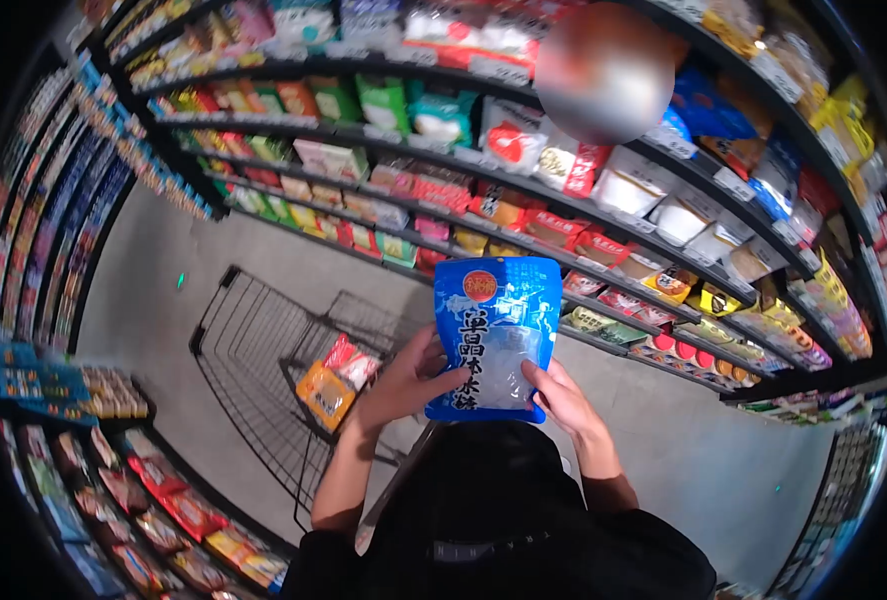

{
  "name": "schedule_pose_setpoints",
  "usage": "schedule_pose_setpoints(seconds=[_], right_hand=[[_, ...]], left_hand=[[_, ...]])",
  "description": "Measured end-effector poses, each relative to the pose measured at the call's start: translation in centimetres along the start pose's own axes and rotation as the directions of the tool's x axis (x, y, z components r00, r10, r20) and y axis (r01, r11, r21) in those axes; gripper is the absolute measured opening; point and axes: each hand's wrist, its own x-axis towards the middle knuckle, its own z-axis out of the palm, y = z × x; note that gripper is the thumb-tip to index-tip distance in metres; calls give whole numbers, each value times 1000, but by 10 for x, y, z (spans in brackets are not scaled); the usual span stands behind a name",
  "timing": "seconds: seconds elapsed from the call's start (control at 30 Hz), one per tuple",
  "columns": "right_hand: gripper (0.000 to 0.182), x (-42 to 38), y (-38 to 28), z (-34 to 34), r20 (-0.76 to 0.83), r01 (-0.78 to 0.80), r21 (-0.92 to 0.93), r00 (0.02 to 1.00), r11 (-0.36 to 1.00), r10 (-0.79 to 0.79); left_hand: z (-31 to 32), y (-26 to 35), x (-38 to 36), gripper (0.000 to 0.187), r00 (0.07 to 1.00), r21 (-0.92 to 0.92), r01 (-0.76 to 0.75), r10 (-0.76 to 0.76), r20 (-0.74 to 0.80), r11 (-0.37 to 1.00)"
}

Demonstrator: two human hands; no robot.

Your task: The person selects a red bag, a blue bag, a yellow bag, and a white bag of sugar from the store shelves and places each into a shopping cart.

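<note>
A blue bag of rock sugar [508,320] with a clear window and dark Chinese lettering is held upright in front of my body. My left hand [408,385] grips its left edge, thumb across the front. On the opposite lower edge, my right hand [560,397] pinches the bag with the thumb on the front face. The fingers behind the bag are hidden. To the left of my left hand stands a wire shopping cart [253,350], holding an orange packet [325,393] and a red-and-white packet [351,358].
Long shelves [443,150] of bagged goods run across the front and curve down the right. More racks [53,220] line the far left, with packets on a lower-left shelf [163,500]. Grey floor [163,300] shows around the cart. A blurred round patch covers part of the upper shelves.
</note>
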Motion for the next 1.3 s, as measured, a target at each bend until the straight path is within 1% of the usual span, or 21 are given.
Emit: schedule_pose_setpoints(seconds=[0.07,0.1,0.2,0.3,0.43,0.53,0.6,0.63,0.67,0.73,0.8,0.87,0.93,1.0,1.03,1.07,1.13,1.17,1.2,1.27,1.3], right_hand=[[30,2,6,12,24,-95,-24,995,995,96],[31,4,7,21,1,-74,12,997,997,74],[32,11,16,29,99,-118,14,988,993,116],[34,23,19,40,111,-212,-73,969,975,219],[35,42,28,57,204,-197,-77,956,977,209],[37,62,22,82,215,-284,-194,921,939,324],[40,79,34,91,221,-256,-273,921,927,320],[44,88,47,95,286,-254,-181,911,950,298],[44,95,48,107,316,-276,-211,888,938,333],[46,110,46,132,225,-271,-366,902,890,368],[46,137,66,144,266,-285,-419,869,862,417],[46,159,87,156,384,-106,-421,879,901,283],[46,169,89,178,344,-80,-395,911,915,228],[46,177,91,182,422,221,-572,905,790,52],[46,176,93,180,413,212,-579,909,787,58],[44,173,97,177,416,305,-635,909,709,-19],[40,164,104,169,436,461,-727,883,509,-176],[35,156,103,167,392,391,-759,913,521,-114],[33,152,113,157,428,434,-767,895,472,-127],[33,141,123,149,508,543,-746,838,385,-199],[33,135,129,144,512,537,-780,843,320,-166]], left_hand=[[-8,-12,-16,71,996,45,-88,88,6,995],[-11,-16,-22,73,996,80,-81,83,-19,993],[-14,-12,-43,77,994,-17,2,-4,-110,1000],[-27,-26,-60,83,984,-38,-14,7,-179,999],[-44,-40,-81,89,959,-65,-65,45,-280,996],[-59,-53,-97,90,919,-42,-115,91,-383,992],[-71,-61,-107,90,902,-7,-146,131,-411,989],[-77,-67,-112,89,890,-37,-142,112,-442,989],[-84,-70,-113,91,878,-68,-117,71,-473,991],[-100,-90,-117,92,822,12,-144,127,-555,989],[-119,-86,-124,92,789,-28,-148,101,-606,989],[-146,-100,-131,93,779,-11,-141,104,-618,990],[-178,-108,-142,93,762,-24,-186,129,-634,982],[-222,-132,-165,92,644,221,-29,187,-742,975],[-239,-124,-179,90,601,87,-16,79,-796,996],[-256,-115,-191,88,557,-45,-9,-33,-830,999],[-297,-135,-203,87,434,2,-141,64,-899,990],[-315,-144,-206,88,402,-33,-124,20,-916,992],[-331,-155,-208,90,369,-68,-107,-24,-929,992],[-362,-203,-202,88,382,-105,-132,-47,-923,986],[-373,-228,-196,87,366,-131,-142,-71,-928,981]])
